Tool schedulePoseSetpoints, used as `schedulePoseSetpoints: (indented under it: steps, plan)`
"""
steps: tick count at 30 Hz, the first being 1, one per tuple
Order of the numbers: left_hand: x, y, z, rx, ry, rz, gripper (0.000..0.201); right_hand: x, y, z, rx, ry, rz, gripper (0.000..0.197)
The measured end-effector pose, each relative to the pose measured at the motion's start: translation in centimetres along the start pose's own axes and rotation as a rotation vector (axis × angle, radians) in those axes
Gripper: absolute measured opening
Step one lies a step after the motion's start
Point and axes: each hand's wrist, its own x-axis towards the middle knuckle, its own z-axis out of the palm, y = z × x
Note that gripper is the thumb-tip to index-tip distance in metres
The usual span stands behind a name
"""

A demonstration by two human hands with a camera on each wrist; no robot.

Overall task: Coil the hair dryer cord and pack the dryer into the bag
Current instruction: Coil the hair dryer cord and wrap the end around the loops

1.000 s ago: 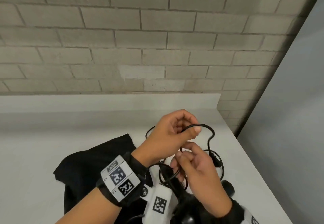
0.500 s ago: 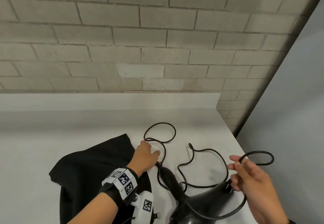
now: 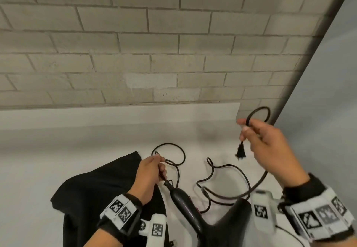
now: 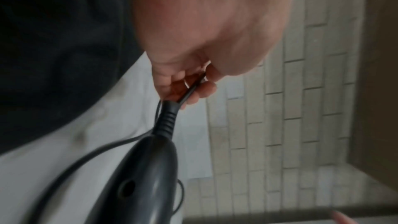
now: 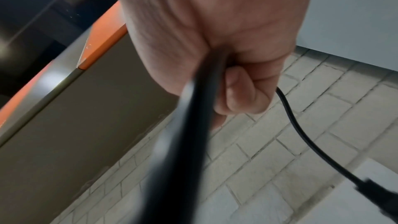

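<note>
Left hand [image 3: 149, 177] is pinching the cord [image 3: 243, 177] just where it leaves the hair dryer [image 3: 185, 206] handle, beside the black bag [image 3: 96, 188] on the tabletop [image 3: 58, 150]. Right hand [image 3: 270, 150] is gripping the cord aloft, plug [image 3: 240, 153] dangling.

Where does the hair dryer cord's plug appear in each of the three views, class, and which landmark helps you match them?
Head: the plug hangs below the right hand, right of centre.
Left wrist: not in view.
Right wrist: the plug is at the lower right edge, blurred, at the cord's end.
Shared landmark: the brick wall shows in all three views.
</note>
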Motion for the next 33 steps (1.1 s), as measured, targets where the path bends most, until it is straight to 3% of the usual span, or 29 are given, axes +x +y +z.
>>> schedulePoseSetpoints:
  steps: [6,15,21,23,25,26,29,30,31,33]
  plan:
    - [-5.9,3.5,-0.4,-0.190,-0.123,0.117,0.027,4.0,3.1,3.8,-0.177,-0.090,0.013,0.022]
    - [-12.4,6.9,-0.5,-0.275,-0.279,0.149,0.019,1.9,7.7,9.3,-0.404,-0.224,0.094,0.015]
    - [-14.8,8.0,-0.3,-0.249,-0.351,0.199,0.025,0.1,7.3,9.4,-0.597,-0.381,0.230,0.041]
    - [-15.3,8.4,-0.3,-0.239,-0.372,0.204,0.025,-0.8,5.7,9.1,-0.618,-0.268,0.131,0.037]
    - [-15.8,8.7,-0.4,-0.212,-0.402,0.204,0.025,-1.9,3.1,9.0,-0.464,-0.146,-0.058,0.029]
    - [-15.9,8.8,-0.5,-0.196,-0.420,0.204,0.025,-2.5,1.7,9.1,-0.346,-0.156,-0.139,0.033]
    - [-16.5,9.0,-0.6,-0.165,-0.458,0.214,0.030,-4.2,-1.5,10.1,-0.072,-0.443,-0.251,0.077]
    - [-16.6,9.1,-0.6,-0.166,-0.455,0.223,0.032,-4.6,-1.7,10.8,-0.052,-0.533,-0.298,0.083]
    - [-16.7,9.2,-0.7,-0.177,-0.441,0.229,0.032,-4.9,-1.7,11.6,-0.053,-0.576,-0.359,0.079]
    - [-16.8,9.3,-1.0,-0.223,-0.389,0.233,0.031,-5.3,-1.3,13.1,-0.082,-0.525,-0.430,0.053]
